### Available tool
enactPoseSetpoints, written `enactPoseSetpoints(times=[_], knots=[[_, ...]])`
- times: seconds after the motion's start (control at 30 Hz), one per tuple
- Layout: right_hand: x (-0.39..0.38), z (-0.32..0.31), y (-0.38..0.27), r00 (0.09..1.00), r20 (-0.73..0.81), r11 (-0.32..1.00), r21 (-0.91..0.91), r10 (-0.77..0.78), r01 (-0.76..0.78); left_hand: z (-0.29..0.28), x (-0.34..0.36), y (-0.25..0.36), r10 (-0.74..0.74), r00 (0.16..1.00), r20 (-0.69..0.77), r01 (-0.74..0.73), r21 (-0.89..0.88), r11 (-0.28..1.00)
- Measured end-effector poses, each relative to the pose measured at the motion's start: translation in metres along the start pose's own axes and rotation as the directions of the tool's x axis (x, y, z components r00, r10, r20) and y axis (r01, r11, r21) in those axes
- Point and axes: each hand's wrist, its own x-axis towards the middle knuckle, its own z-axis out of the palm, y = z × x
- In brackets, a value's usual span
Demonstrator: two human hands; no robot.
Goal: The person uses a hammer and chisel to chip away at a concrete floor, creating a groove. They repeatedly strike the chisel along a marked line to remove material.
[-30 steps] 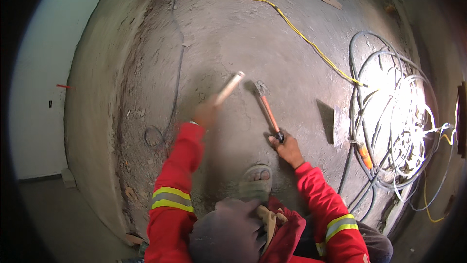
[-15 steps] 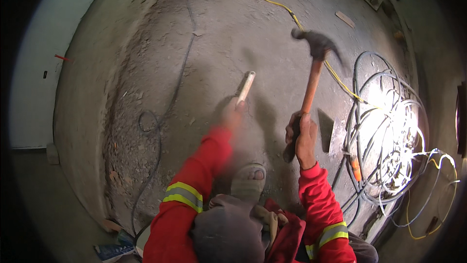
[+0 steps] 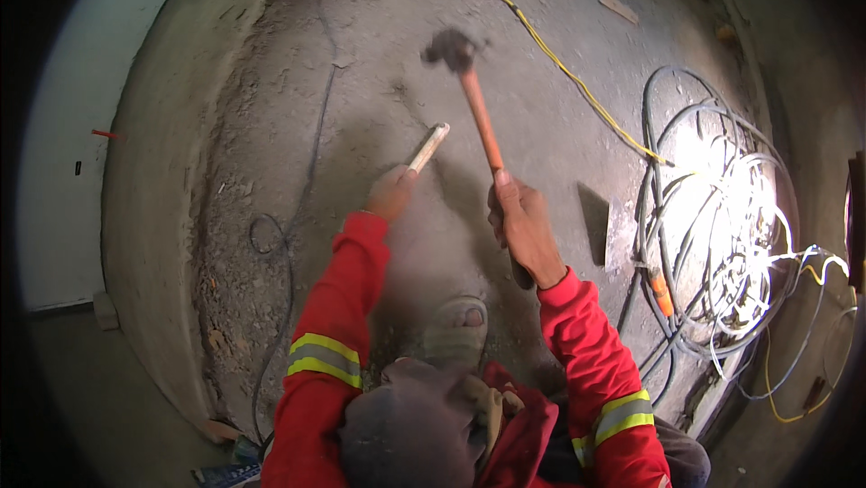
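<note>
My left hand (image 3: 390, 192) is closed on a short pale rod (image 3: 428, 147), angled up to the right over the concrete floor (image 3: 370, 82). My right hand (image 3: 523, 226) grips the orange handle of a hammer (image 3: 478, 109); its dark, blurred head is up beyond the rod's tip, and I cannot tell its height above the floor. A sandalled foot (image 3: 456, 330) is below and between my hands.
Coiled grey and white cables (image 3: 677, 344) lie around a bright light at the right, beside a flat metal sheet (image 3: 618, 235). A yellow cord (image 3: 568, 69) crosses the floor. A pale wall (image 3: 68, 172) stands at left, past a rubble-strewn strip (image 3: 225, 290).
The hammer head rose from low beside the rod to the right, then swung leftward to beyond the rod's tip. My left hand and rod shifted right, then back left.
</note>
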Motion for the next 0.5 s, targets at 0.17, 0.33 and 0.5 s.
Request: enactPoseSetpoints(times=[0.17,0.33,0.5], knots=[[-0.011,0.011,0.013,0.944,-0.137,0.94,0.122,-0.301,0.317,-0.013,-0.008,0.019,-0.146,0.97,0.194,0.176,-0.148,0.973],[-0.001,0.003,0.041,0.994,-0.069,0.978,-0.186,0.08,-0.092,-0.008,-0.006,0.009,0.017,0.994,0.11,-0.02,0.024,1.0],[-0.007,-0.018,0.011,0.999,-0.035,0.999,0.01,0.032,-0.032,-0.008,0.003,-0.003,0.189,0.979,0.082,-0.197,0.098,0.976]])
